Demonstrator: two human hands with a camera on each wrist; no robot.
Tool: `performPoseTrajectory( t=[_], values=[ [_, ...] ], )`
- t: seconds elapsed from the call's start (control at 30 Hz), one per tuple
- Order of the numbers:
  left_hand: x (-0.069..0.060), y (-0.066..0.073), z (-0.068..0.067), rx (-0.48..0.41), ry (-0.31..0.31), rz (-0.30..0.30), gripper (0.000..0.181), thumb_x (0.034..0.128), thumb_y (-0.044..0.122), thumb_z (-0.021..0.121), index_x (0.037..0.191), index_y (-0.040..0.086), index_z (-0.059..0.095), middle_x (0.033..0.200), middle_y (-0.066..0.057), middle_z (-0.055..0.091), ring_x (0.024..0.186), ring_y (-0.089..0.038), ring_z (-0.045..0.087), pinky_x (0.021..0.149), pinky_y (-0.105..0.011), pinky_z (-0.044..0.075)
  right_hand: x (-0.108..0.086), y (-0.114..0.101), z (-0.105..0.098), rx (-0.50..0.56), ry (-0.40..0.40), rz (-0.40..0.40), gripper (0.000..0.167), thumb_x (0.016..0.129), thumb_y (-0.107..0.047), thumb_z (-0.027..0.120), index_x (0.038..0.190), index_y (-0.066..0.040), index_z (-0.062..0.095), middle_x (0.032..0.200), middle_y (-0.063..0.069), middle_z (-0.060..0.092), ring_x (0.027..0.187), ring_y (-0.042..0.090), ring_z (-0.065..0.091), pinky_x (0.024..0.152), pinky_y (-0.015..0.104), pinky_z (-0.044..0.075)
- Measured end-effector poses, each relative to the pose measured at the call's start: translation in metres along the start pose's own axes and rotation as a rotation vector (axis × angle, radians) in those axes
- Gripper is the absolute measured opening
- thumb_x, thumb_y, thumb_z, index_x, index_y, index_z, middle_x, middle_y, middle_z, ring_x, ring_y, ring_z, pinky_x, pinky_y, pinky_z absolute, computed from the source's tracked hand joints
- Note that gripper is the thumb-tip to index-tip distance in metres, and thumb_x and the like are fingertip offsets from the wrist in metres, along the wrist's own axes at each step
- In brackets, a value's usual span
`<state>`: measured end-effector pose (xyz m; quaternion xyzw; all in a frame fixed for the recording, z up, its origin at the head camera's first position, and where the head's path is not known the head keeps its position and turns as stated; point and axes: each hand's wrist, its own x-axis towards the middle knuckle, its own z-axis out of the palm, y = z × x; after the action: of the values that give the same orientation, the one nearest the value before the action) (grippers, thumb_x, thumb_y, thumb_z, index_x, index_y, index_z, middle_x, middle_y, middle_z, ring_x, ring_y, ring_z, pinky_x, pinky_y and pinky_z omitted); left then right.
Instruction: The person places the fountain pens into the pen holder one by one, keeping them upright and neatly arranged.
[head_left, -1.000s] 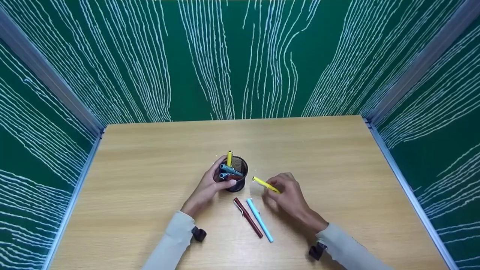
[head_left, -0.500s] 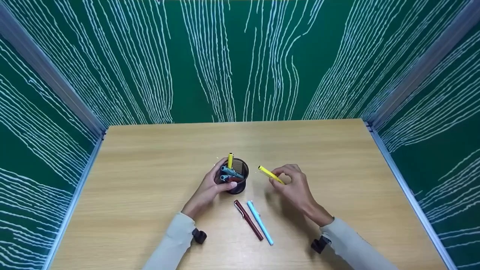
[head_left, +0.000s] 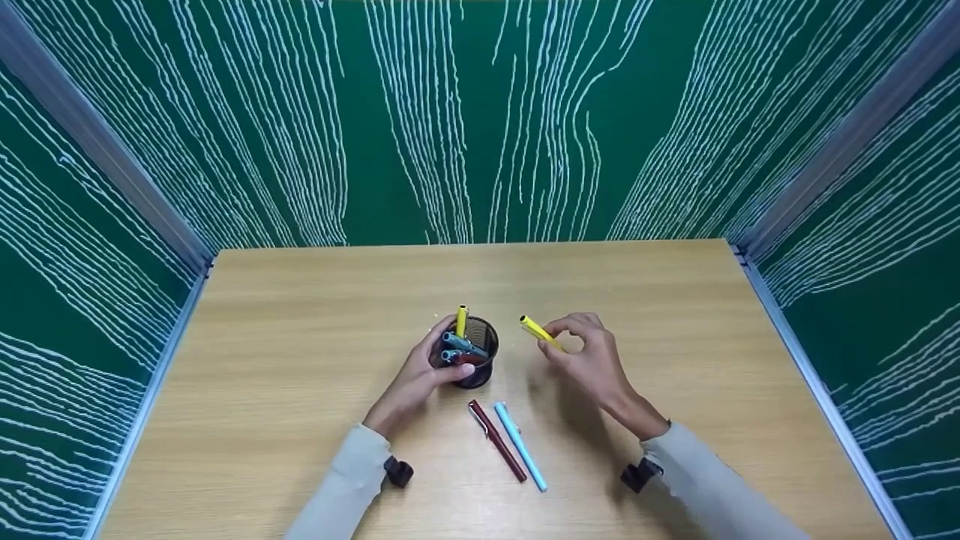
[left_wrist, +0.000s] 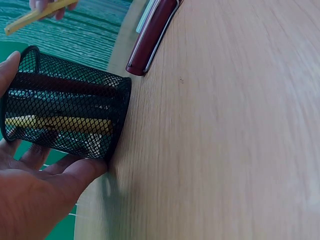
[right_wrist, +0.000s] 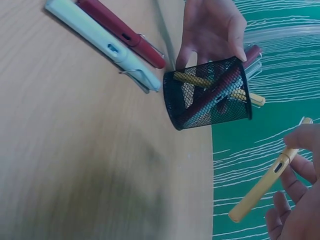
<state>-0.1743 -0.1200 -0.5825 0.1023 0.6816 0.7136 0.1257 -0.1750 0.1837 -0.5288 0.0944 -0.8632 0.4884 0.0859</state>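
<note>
My left hand (head_left: 414, 384) grips a black mesh pen cup (head_left: 486, 369) around its left side, thumb at the rim. Inside the cup stand a yellow pen (head_left: 461, 321), blue-grey pens (head_left: 459, 342) and a dark red one, seen through the mesh (right_wrist: 215, 95) in the right wrist view. Right of the cup and above the table, my right hand (head_left: 596, 365) pinches another yellow pen (head_left: 538, 330) between thumb and fingers; the right wrist view shows this pen (right_wrist: 260, 192) tilted, apart from the cup.
On the wooden table (head_left: 315, 315), in front of the cup, a dark red pen (head_left: 497, 441) and a light blue pen (head_left: 520, 445) lie side by side. Green panels with white wavy lines (head_left: 540, 135) border the table's back and sides.
My right hand has risen in the head view, away from the near edge, with the yellow pen still pinched. My left hand holds the cup in nearly the same place.
</note>
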Motion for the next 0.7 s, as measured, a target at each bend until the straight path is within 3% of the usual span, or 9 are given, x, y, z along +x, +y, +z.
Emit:
performPoseTrajectory(
  t=[0.17, 0.5, 0.7],
  values=[
    [-0.001, 0.000, 0.000, 0.006, 0.000, 0.006, 0.094, 0.0948, 0.013, 0.086, 0.174, 0.017, 0.035, 0.171, -0.020, 0.043, 0.156, -0.035, 0.043, 0.134, -0.053, 0.022, 0.004, -0.006, 0.001, -0.003, -0.011, -0.012, 0.020, 0.090, -0.007, 0.091, 0.108, -0.011, 0.084, 0.106, 0.004, 0.074, 0.118, 0.028, 0.057, 0.107, 0.061, 0.046],
    [0.000, 0.000, 0.002, -0.002, 0.003, -0.008, 0.094, 0.0949, 0.013, 0.086, 0.174, 0.019, 0.035, 0.171, -0.018, 0.042, 0.156, -0.035, 0.041, 0.133, -0.054, 0.023, 0.014, -0.019, 0.004, 0.025, -0.008, -0.100, 0.016, 0.089, -0.006, 0.090, 0.103, -0.010, 0.084, 0.103, 0.004, 0.076, 0.111, 0.026, 0.058, 0.101, 0.051, 0.044],
    [0.000, 0.001, 0.002, -0.013, -0.003, 0.020, 0.093, 0.0945, 0.007, 0.084, 0.173, 0.014, 0.035, 0.171, -0.021, 0.043, 0.156, -0.035, 0.044, 0.133, -0.049, 0.026, 0.018, -0.029, 0.007, 0.033, -0.027, -0.106, 0.015, 0.090, -0.007, 0.089, 0.104, -0.011, 0.084, 0.105, 0.004, 0.074, 0.111, 0.025, 0.057, 0.103, 0.049, 0.041]
  ],
)
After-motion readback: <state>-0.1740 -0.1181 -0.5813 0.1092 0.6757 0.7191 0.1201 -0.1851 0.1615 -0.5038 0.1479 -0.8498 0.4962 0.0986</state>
